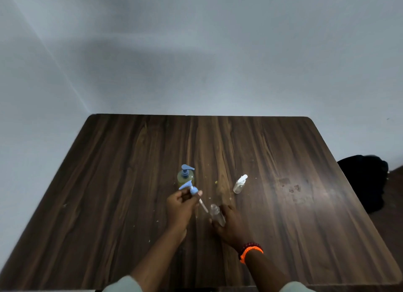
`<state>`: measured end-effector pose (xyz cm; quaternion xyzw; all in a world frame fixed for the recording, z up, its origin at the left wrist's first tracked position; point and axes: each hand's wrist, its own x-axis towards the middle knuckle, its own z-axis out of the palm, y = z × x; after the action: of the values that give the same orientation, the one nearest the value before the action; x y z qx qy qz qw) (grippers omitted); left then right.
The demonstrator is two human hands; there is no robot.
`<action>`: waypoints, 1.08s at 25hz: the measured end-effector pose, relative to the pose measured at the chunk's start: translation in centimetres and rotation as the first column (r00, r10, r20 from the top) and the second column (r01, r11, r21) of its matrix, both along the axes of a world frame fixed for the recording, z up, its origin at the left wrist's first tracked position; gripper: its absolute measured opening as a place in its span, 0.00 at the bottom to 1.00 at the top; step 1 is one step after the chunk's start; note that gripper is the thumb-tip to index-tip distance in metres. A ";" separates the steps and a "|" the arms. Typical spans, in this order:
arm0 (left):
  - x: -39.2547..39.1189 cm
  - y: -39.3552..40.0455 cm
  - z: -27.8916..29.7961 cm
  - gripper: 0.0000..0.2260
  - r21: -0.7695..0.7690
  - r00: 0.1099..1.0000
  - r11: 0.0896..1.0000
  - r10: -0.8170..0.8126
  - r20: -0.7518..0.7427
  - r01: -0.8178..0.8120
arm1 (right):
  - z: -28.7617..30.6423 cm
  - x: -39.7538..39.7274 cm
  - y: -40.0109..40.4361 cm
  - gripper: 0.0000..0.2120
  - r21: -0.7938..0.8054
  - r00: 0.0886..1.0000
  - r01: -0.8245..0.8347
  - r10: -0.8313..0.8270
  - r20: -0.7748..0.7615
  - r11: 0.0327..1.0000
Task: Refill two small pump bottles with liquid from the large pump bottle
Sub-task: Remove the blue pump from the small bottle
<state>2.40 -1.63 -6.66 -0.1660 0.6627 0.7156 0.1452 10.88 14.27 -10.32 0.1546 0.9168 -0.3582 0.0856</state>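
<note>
The large pump bottle (185,177), with yellowish liquid and a blue pump, stands upright mid-table. In front of it my left hand (180,208) pinches a blue pump head (190,188) whose dip tube slants down to the right, out of its bottle. My right hand (231,224) grips a small clear bottle (216,214) with its neck uncapped, tilted toward the tube. A second small clear bottle (239,184) with a white pump stands to the right, untouched.
The dark wooden table (283,204) carries small crumbs and a few wet-looking marks at the right. A black bag (368,178) sits on the floor past the right edge. Walls meet at the table's far left corner.
</note>
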 end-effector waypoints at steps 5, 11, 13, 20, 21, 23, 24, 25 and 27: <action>2.8 -4.5 -3.4 0.05 -0.272 0.966 0.936 -0.177 0.189 0.225 | 0.1 0.5 -0.3 0.18 0.031 0.994 0.047 -0.049 0.093 0.998; 1.0 -5.1 -4.8 0.24 -0.531 0.958 0.800 -0.272 0.095 0.280 | 0.6 0.3 -1.1 0.21 0.011 0.993 0.050 -0.051 0.110 0.999; 0.6 -5.0 -5.5 0.23 -0.554 0.962 0.789 -0.260 0.090 0.265 | 0.4 0.6 -1.2 0.21 0.022 0.992 0.032 -0.034 0.123 0.999; 0.3 -4.6 -7.2 0.15 -0.565 0.965 0.783 -0.231 0.125 0.261 | -0.1 1.0 -0.9 0.23 -0.001 0.984 0.017 -0.017 0.175 1.000; 0.4 -4.6 -7.5 0.16 -0.558 0.963 0.786 -0.233 0.133 0.267 | -0.1 1.0 -1.0 0.23 -0.007 0.984 0.017 -0.016 0.178 1.000; 0.5 -4.9 -7.2 0.16 -0.553 0.968 0.795 -0.207 0.141 0.250 | 0.0 0.8 -1.0 0.23 -0.012 0.987 0.022 -0.020 0.157 1.000; 0.6 -4.9 -6.9 0.15 -0.568 0.979 0.797 -0.167 0.119 0.205 | 0.2 0.5 -1.1 0.23 -0.016 0.990 0.034 -0.032 0.139 0.999; 0.6 -5.0 -6.5 0.14 -0.582 0.990 0.801 -0.118 0.076 0.140 | 0.6 0.2 -1.3 0.23 -0.034 0.993 0.061 -0.057 0.107 0.998; 0.8 -5.0 -5.1 0.11 -0.542 0.999 0.839 -0.050 -0.015 0.034 | 1.3 -0.6 -2.0 0.20 -0.117 0.993 0.119 -0.118 0.016 0.986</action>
<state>3.21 -6.66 -11.80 -0.1756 0.8434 0.4981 0.0987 10.23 12.27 -8.99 0.2054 0.8828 -0.4154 0.0773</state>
